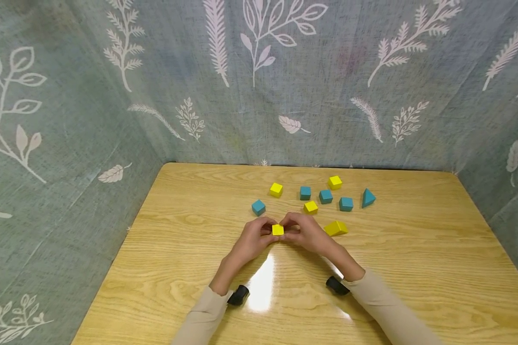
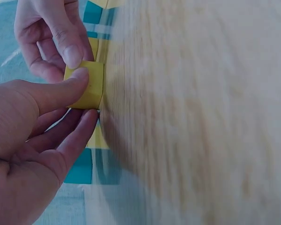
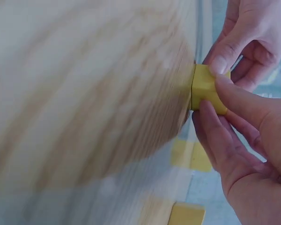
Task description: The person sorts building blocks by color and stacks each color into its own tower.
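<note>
A yellow cube (image 1: 277, 230) stands on the wooden table between my two hands. My left hand (image 1: 251, 241) pinches it from the left with curled fingers. From the other side, my right hand (image 1: 307, 233) grips the same cube. In the left wrist view both thumbs lie on the near face of the yellow cube (image 2: 92, 86), and its bottom edge meets the tabletop. The right wrist view has the cube (image 3: 206, 89) between the fingers of both hands. Just right of my right hand lies a yellow triangular block (image 1: 336, 228).
Behind the hands sit several blue cubes, including one at the left (image 1: 258, 207), and several yellow cubes, one at the back (image 1: 335, 182). A blue triangular block (image 1: 369, 198) is farthest right. Patterned cloth (image 1: 259, 134) hangs along the back and sides of the table (image 1: 414, 268).
</note>
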A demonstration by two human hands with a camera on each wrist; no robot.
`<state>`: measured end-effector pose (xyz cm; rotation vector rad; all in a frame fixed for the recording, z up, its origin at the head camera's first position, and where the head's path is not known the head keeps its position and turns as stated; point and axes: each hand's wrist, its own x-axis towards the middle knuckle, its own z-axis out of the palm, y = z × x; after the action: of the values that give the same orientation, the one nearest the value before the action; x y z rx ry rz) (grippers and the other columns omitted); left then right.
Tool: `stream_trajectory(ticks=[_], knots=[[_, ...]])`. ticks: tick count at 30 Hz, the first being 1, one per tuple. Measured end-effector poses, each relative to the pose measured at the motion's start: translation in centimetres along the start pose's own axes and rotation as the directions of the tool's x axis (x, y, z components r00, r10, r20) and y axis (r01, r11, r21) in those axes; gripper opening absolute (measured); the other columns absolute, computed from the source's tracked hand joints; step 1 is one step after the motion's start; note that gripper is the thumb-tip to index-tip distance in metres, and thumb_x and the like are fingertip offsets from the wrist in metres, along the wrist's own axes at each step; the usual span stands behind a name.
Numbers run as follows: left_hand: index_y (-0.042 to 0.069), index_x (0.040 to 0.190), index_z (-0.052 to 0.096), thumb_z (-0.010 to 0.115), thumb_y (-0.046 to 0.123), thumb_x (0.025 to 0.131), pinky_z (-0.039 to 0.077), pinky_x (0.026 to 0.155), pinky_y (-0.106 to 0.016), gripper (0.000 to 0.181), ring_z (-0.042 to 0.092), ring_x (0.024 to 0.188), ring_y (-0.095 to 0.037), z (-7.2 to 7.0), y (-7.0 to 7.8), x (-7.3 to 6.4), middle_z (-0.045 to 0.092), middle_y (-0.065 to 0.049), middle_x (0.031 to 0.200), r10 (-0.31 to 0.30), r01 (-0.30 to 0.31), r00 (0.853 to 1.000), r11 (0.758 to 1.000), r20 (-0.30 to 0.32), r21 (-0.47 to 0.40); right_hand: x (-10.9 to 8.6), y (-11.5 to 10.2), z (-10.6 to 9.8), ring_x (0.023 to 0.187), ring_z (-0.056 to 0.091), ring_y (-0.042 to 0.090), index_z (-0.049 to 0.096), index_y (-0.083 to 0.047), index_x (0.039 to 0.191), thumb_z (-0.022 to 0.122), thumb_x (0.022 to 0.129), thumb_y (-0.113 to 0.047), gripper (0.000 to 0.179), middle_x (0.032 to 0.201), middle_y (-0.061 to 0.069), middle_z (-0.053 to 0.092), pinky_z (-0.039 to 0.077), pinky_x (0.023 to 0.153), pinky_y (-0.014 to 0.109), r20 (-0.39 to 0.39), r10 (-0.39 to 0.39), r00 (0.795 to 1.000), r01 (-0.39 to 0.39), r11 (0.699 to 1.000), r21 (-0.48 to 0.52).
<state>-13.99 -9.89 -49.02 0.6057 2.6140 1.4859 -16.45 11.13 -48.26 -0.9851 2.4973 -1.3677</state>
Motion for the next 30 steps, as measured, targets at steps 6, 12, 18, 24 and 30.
stream_trajectory(ticks=[6,12,18,24,30], knots=[[-0.005,0.119,0.064,0.074,-0.005,0.092,0.058,0.091,-0.028,0.029,0.068,0.111,-0.030,-0.6,-0.1,-1.0,0.066,-0.018,0.119,-0.042,0.042,0.999,0.999,0.028,-0.031,-0.1,-0.6,0.9,0.103,0.070,0.027,0.066,-0.002,0.104,0.080,0.089,-0.004,0.021,0.106,0.011,0.070,0.059,0.092,0.040,0.001,0.000,1.000,0.000,1.000,0.010],[-0.006,0.119,0.062,0.074,-0.008,0.090,0.058,0.091,-0.028,0.031,0.068,0.110,-0.030,-1.0,-0.2,-1.9,0.064,-0.019,0.119,-0.038,0.041,0.999,0.996,0.040,-0.079,-0.2,-1.0,1.6,0.102,0.070,0.025,0.065,-0.002,0.102,0.081,0.089,-0.005,0.020,0.105,0.010,0.071,0.059,0.090,0.037,0.004,0.004,1.000,-0.004,1.000,0.014],[-0.004,0.118,0.063,0.074,-0.006,0.091,0.058,0.091,-0.030,0.029,0.067,0.108,-0.030,-1.3,-0.5,-2.8,0.064,-0.017,0.117,-0.016,0.021,0.998,0.996,0.056,-0.090,-0.6,-1.5,2.3,0.103,0.070,0.025,0.065,-0.002,0.103,0.080,0.089,-0.003,0.021,0.106,0.009,0.069,0.059,0.092,0.035,0.013,0.014,1.000,-0.015,0.999,0.041],[-0.003,0.117,0.064,0.076,-0.005,0.090,0.059,0.091,-0.029,0.029,0.068,0.107,-0.030,-1.5,-0.5,-3.6,0.065,-0.016,0.116,-0.011,0.015,0.999,0.997,0.047,-0.074,-0.9,-2.0,3.0,0.103,0.070,0.024,0.064,-0.003,0.103,0.079,0.090,-0.005,0.020,0.107,0.010,0.069,0.060,0.087,0.033,0.017,0.026,1.000,-0.027,0.997,0.066],[-0.004,0.116,0.063,0.074,-0.008,0.089,0.059,0.090,-0.028,0.029,0.068,0.108,-0.030,-1.7,-0.4,-4.0,0.064,-0.017,0.117,0.006,0.001,0.998,0.994,0.058,-0.111,-0.9,-2.3,3.3,0.099,0.070,0.021,0.062,-0.002,0.103,0.079,0.090,-0.003,0.022,0.106,0.011,0.070,0.061,0.083,0.033,0.008,0.003,1.000,-0.003,0.996,0.086]])
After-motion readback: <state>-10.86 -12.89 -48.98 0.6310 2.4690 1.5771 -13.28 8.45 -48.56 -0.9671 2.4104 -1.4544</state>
